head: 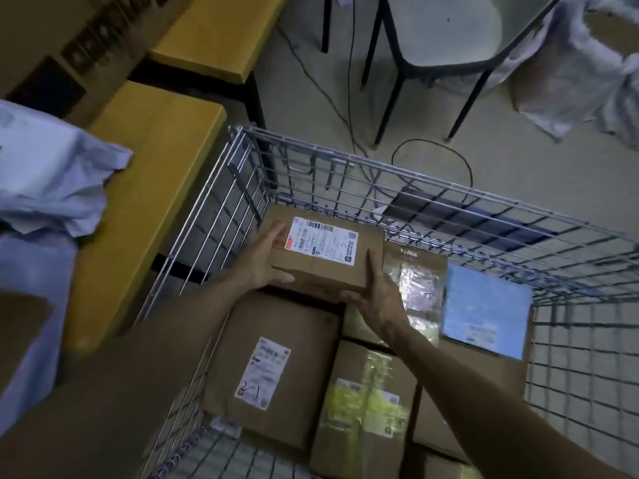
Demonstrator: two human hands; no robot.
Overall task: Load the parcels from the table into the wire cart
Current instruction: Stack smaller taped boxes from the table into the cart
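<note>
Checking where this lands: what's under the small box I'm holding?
Below the small box, a strip of brown cardboard shows, likely another carton. Whatever else lies in that wire cart corner is covered.

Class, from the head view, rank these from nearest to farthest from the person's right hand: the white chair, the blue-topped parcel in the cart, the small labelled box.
1. The small labelled box: gripped by the right hand, over the wire cart's far left corner.
2. The blue-topped parcel: in the cart, to the hand's right.
3. The white chair: on the floor beyond the cart.
</note>
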